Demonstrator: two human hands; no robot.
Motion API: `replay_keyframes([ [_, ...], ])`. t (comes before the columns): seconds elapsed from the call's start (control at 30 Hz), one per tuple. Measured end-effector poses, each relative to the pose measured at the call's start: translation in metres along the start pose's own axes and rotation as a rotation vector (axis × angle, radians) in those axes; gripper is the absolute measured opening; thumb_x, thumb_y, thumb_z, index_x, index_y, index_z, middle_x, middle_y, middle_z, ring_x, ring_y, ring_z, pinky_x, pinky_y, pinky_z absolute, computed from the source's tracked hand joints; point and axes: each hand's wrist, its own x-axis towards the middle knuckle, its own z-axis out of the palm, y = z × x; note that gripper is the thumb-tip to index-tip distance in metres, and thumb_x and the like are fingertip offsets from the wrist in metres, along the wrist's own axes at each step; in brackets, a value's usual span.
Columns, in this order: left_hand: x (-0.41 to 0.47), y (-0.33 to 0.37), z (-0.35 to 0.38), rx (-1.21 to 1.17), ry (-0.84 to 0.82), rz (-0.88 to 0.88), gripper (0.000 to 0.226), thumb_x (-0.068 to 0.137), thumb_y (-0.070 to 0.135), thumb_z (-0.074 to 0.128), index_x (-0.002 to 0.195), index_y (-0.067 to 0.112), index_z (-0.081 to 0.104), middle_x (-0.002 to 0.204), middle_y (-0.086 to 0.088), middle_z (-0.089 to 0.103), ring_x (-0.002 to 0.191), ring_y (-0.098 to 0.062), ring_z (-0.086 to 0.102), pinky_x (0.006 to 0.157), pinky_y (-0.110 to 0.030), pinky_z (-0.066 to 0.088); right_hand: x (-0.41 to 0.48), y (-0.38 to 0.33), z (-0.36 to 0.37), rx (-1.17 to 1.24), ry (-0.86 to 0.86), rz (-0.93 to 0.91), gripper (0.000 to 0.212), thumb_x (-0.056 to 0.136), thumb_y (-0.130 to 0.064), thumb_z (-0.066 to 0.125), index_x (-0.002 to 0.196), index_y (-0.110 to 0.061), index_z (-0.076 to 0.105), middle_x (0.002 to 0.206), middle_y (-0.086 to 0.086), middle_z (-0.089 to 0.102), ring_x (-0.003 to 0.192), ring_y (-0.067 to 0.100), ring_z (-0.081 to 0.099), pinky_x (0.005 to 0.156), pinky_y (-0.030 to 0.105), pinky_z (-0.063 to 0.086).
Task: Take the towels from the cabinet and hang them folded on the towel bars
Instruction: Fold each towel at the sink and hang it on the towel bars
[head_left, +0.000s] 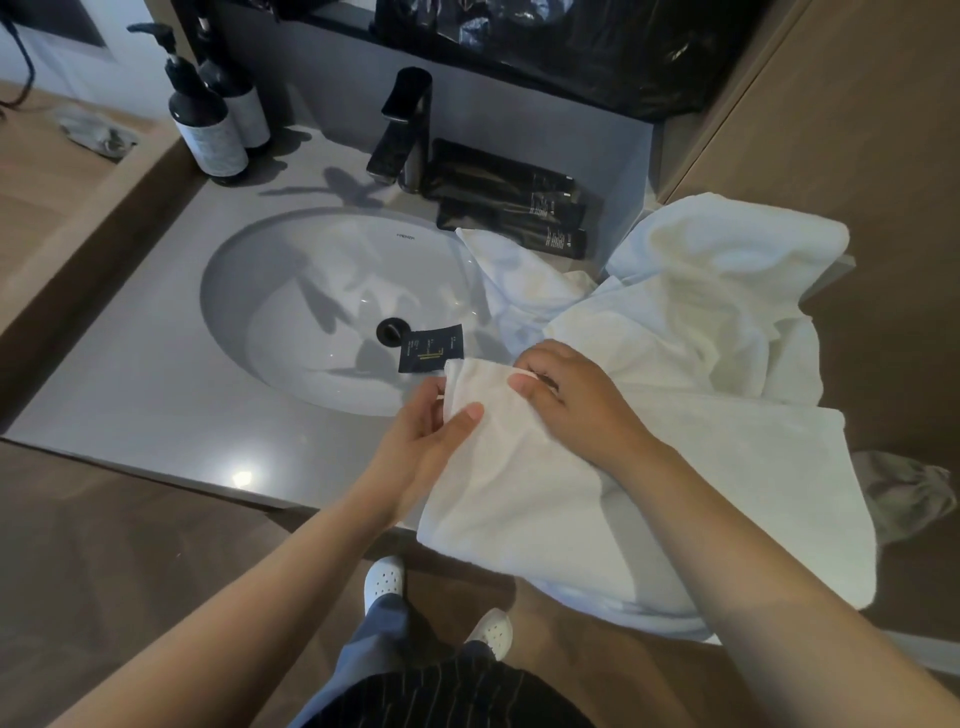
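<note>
Far left on the vanity counter (130, 395): two dark pump bottles (208, 119), standing upright near the wall. Next, the black faucet (408, 130) over the oval sink (291, 291), drain in the basin, and a small dark sachet (430, 347) lying inside the bowl by the drain. Dark toiletry tubes (519, 208) are stacked just right of the faucet.

Left hand (421, 447) pinches the near-left corner of the white towel (597, 493), thumb on top, fingers under the edge. Right hand (576, 400) sits just beside it on the same short edge, fingers curled, nipping the hem between thumb and forefinger. Both hands touch the towel, both at its left end.

That towel lies half on the counter and hangs off the front edge; its long axis runs rightward and away from the hands. A second towel (717, 291) is bunched behind it against the wall panel; could be more than one, the folds hide it. Greyish cloth (904, 493) on the floor, far right.

Judgement: fold step in progress, corners being matched. Next move likely carries this edge rightward along the long axis; right hand is nearer that path. No towel bars in view.
</note>
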Motion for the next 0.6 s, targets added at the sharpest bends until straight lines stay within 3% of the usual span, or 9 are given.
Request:
replay_keyframes([
  [0.07, -0.002, 0.004, 0.0, -0.02, 0.013, 0.066, 0.033, 0.094, 0.023, 0.059, 0.124, 0.019, 0.046, 0.107, -0.009, 0.067, 0.099, -0.027, 0.068, 0.086, -0.042, 0.058, 0.004, 0.001, -0.006, 0.145, -0.03, 0.068, 0.018, 0.097, -0.027, 0.057, 0.086, -0.014, 0.063, 0.101, -0.006, 0.062, 0.091, 0.008, 0.057, 0.083, 0.02, 0.044],
  [0.2, -0.008, 0.011, -0.001, 0.02, -0.021, 0.197, 0.049, 0.09, 0.024, 0.061, 0.13, 0.035, 0.035, 0.113, -0.009, 0.063, 0.095, -0.029, 0.068, 0.08, -0.042, 0.059, 0.006, -0.005, -0.024, 0.257, -0.093, 0.125, 0.028, 0.094, -0.029, 0.061, 0.067, -0.022, 0.059, 0.063, -0.015, 0.055, 0.061, 0.002, 0.049, 0.063, 0.026, 0.04],
  [0.33, -0.015, 0.021, -0.004, 0.125, -0.069, 0.113, 0.042, 0.081, 0.056, 0.06, 0.111, 0.028, 0.063, 0.11, 0.003, 0.07, 0.098, -0.02, 0.07, 0.087, -0.041, 0.058, -0.006, -0.02, -0.035, 0.308, 0.091, 0.033, 0.018, 0.088, -0.031, 0.063, 0.07, -0.029, 0.063, 0.076, -0.006, 0.064, 0.074, 0.023, 0.057, 0.072, 0.036, 0.047],
  [0.4, -0.017, 0.027, -0.009, 0.08, -0.179, 0.005, 0.043, 0.08, 0.059, 0.068, 0.103, 0.023, 0.071, 0.104, 0.001, 0.074, 0.095, -0.019, 0.072, 0.088, -0.039, 0.057, -0.011, -0.024, -0.041, 0.306, 0.188, -0.039, 0.014, 0.087, -0.028, 0.063, 0.073, -0.032, 0.061, 0.081, -0.01, 0.063, 0.078, 0.02, 0.058, 0.074, 0.03, 0.046],
  [0.5, -0.022, 0.03, -0.012, 0.231, -0.293, -0.057, 0.058, 0.071, 0.063, 0.074, 0.105, 0.016, 0.072, 0.104, 0.0, 0.075, 0.093, -0.017, 0.072, 0.085, -0.032, 0.057, -0.013, -0.022, -0.051, 0.327, 0.325, -0.073, 0.013, 0.09, -0.023, 0.063, 0.077, -0.025, 0.062, 0.079, -0.016, 0.059, 0.076, 0.004, 0.055, 0.071, 0.015, 0.041],
  [0.6, -0.027, 0.024, -0.013, 0.355, -0.294, -0.022, 0.046, 0.074, 0.048, 0.071, 0.105, 0.014, 0.07, 0.104, -0.001, 0.074, 0.092, -0.012, 0.071, 0.079, -0.021, 0.057, -0.012, -0.017, -0.06, 0.293, 0.391, -0.071, 0.015, 0.093, -0.019, 0.062, 0.078, -0.021, 0.061, 0.077, -0.015, 0.055, 0.076, 0.002, 0.052, 0.072, 0.014, 0.039],
])
